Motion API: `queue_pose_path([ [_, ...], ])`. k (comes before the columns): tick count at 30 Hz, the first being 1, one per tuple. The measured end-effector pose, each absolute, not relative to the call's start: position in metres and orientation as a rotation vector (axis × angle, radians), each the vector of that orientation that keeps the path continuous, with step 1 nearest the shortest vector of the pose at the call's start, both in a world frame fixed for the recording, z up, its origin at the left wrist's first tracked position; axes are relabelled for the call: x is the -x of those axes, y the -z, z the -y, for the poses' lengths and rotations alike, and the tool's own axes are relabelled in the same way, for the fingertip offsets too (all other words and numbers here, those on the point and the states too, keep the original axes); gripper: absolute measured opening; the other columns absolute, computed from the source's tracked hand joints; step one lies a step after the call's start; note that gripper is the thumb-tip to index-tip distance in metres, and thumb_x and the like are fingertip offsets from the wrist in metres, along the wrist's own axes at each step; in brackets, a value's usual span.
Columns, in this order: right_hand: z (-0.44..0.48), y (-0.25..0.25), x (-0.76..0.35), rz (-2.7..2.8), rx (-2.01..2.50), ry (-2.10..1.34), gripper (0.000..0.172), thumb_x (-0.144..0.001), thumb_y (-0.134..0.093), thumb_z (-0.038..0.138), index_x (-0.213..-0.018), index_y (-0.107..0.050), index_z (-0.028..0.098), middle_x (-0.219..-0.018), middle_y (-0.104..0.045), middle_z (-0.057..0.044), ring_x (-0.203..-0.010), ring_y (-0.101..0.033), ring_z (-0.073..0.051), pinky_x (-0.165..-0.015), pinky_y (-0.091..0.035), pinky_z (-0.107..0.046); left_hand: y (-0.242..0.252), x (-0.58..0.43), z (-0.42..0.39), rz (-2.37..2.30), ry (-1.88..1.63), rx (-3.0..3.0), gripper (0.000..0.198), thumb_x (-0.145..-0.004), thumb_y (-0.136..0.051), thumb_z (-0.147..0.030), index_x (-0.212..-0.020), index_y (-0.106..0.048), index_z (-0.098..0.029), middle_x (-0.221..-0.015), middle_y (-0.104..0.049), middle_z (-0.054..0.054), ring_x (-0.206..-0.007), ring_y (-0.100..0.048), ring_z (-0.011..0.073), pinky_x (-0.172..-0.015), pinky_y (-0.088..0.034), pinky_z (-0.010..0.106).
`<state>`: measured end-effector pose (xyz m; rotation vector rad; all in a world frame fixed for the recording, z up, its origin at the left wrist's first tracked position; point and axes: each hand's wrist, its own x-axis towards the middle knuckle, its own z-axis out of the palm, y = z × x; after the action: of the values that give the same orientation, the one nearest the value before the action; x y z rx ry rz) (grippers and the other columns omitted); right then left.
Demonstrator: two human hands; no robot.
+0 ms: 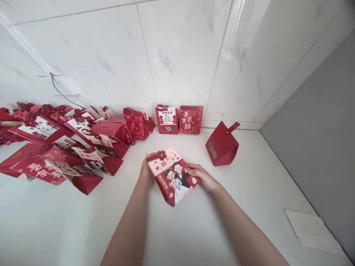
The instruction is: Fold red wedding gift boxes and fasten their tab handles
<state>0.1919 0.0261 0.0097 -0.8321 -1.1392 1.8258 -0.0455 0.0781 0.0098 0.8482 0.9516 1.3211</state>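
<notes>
Between my two hands is a red wedding favor box (173, 177), tilted so its front faces me. A cartoon bride and groom and a cream top band with a red flower show on it. My left hand (147, 171) closes on its left side, the fingers mostly hidden behind it. My right hand (203, 176) grips the right side, with the thumb on the front. Beyond it, a small box with a white label (167, 120) and a patterned red box (191, 120) stand upright against the wall. To the right stands a plain red box (222, 144) with a ribbon tab.
Many more red favor boxes (111, 129) crowd the left side of the white table (177, 240). A cable (59, 90) runs from a wall socket behind them. Marble tile (180, 55) backs the table. A pale flat sheet (310, 231) lies at the right edge.
</notes>
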Motion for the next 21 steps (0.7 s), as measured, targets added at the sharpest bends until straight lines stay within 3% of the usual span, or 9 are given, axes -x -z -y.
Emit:
queue_pose_path([
  [3,-0.030,-0.006,-0.189,1.058,0.830,-1.740,0.044,-0.083,-0.060,0.043,-0.120,-0.068,0.018,-0.093,-0.073,-0.007,-0.069,-0.066,-0.020,-0.049,-0.053,-0.027,-0.013,0.044,-0.077,-0.821,-1.312,-0.828,0.064,-0.073,-0.064,-0.073,-0.112,-0.070,-0.023,-0.122,-0.069,0.010,-0.106,-0.067,0.0281,-0.083,-0.055,0.039],
  [7,-0.030,-0.008,-0.188,1.162,0.835,-1.783,0.048,-0.084,-0.064,0.044,-0.126,-0.066,0.019,-0.097,-0.074,-0.008,-0.071,-0.067,-0.019,-0.050,-0.053,-0.026,-0.021,0.046,-0.073,-0.817,-1.265,-0.834,0.054,-0.079,-0.070,-0.049,-0.127,-0.064,-0.025,-0.133,-0.064,0.010,-0.114,-0.064,0.0299,-0.087,-0.055,0.040],
  [11,-0.027,-0.012,-0.189,1.194,0.832,-1.795,0.047,-0.084,-0.065,0.042,-0.126,-0.066,0.021,-0.097,-0.074,-0.006,-0.075,-0.067,-0.019,-0.053,-0.052,-0.025,-0.022,0.048,-0.070,-0.866,-1.271,-0.803,0.051,-0.080,-0.068,-0.049,-0.123,-0.067,-0.021,-0.124,-0.068,0.012,-0.107,-0.067,0.0303,-0.085,-0.055,0.042],
  [16,-0.029,-0.009,-0.191,1.152,0.882,-1.806,0.049,-0.085,-0.059,0.044,-0.123,-0.067,0.014,-0.080,-0.073,-0.006,-0.053,-0.060,-0.015,-0.039,-0.045,-0.023,-0.014,0.050,-0.073,-0.889,-1.224,-0.831,0.064,-0.074,-0.070,-0.065,-0.118,-0.070,-0.019,-0.119,-0.071,0.014,-0.104,-0.068,0.0325,-0.082,-0.056,0.042],
  [21,-0.030,-0.007,-0.192,1.176,0.893,-1.804,0.042,-0.087,-0.054,0.046,-0.108,-0.071,0.013,-0.071,-0.069,-0.005,-0.051,-0.058,-0.015,-0.036,-0.043,-0.022,-0.007,0.053,-0.078,-0.931,-1.239,-0.888,0.066,-0.074,-0.068,-0.069,-0.111,-0.073,-0.015,-0.113,-0.073,0.016,-0.098,-0.071,0.0322,-0.080,-0.057,0.042],
])
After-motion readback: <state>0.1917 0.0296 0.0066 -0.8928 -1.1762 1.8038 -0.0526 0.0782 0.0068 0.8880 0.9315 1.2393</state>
